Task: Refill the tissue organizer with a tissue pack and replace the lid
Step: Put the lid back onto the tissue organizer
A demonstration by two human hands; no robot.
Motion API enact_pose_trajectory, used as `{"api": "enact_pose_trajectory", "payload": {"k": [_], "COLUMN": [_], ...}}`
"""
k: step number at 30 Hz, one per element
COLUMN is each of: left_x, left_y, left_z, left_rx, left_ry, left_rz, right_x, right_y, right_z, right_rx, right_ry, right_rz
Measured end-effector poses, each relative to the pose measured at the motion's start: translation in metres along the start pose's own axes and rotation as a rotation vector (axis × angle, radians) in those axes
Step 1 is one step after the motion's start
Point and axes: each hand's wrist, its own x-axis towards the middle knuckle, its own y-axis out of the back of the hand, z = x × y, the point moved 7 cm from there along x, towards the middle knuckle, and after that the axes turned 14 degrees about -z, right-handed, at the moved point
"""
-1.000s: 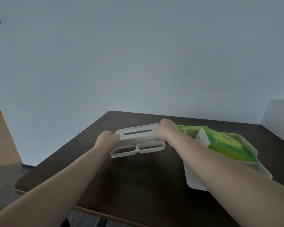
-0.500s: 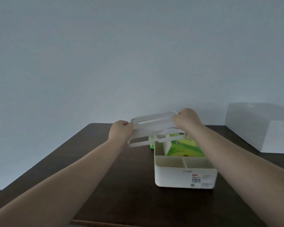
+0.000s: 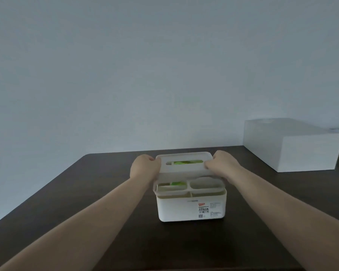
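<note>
The white tissue organizer (image 3: 184, 209) stands upright in the middle of the dark table, its labelled front wall facing me. The white lid (image 3: 184, 170) with a slot and two openings sits over its top, the front edge slightly raised above the rim. My left hand (image 3: 144, 168) grips the lid's left end and my right hand (image 3: 221, 165) grips its right end. The green tissue pack (image 3: 186, 162) shows through the slot and through the left front opening; most of it is hidden inside.
A large white box (image 3: 290, 145) rests at the table's back right. The dark table (image 3: 86, 202) ends at a rounded far-left corner near the pale wall. Bare tabletop lies left and in front of the organizer.
Both hands carried the lid from the left, lifted it over the organizer and lowered it onto the top. The tissue pack now sits under the lid.
</note>
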Motion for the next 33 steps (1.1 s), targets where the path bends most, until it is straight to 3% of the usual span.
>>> {"api": "enact_pose_trajectory", "payload": {"k": [10, 17, 23, 26, 33], "left_x": [0.002, 0.006, 0.005, 0.002, 0.004], "left_y": [-0.016, -0.026, -0.032, -0.04, -0.041], "left_z": [-0.008, -0.012, -0.007, -0.006, -0.007], "left_rx": [0.109, 0.033, -0.035, -0.076, -0.076], "left_ry": [-0.02, -0.006, -0.032, -0.011, 0.032], "left_rz": [0.015, 0.035, -0.013, -0.113, -0.151], "right_x": [0.003, 0.009, 0.012, 0.012, 0.018], "right_y": [-0.008, -0.013, -0.023, -0.023, -0.019], "right_z": [0.01, 0.02, 0.016, 0.016, 0.02], "right_rx": [-0.033, -0.031, 0.082, 0.106, 0.078], "right_ry": [0.031, 0.016, 0.092, 0.139, 0.134], "right_rz": [0.048, 0.039, -0.032, -0.049, 0.004]}}
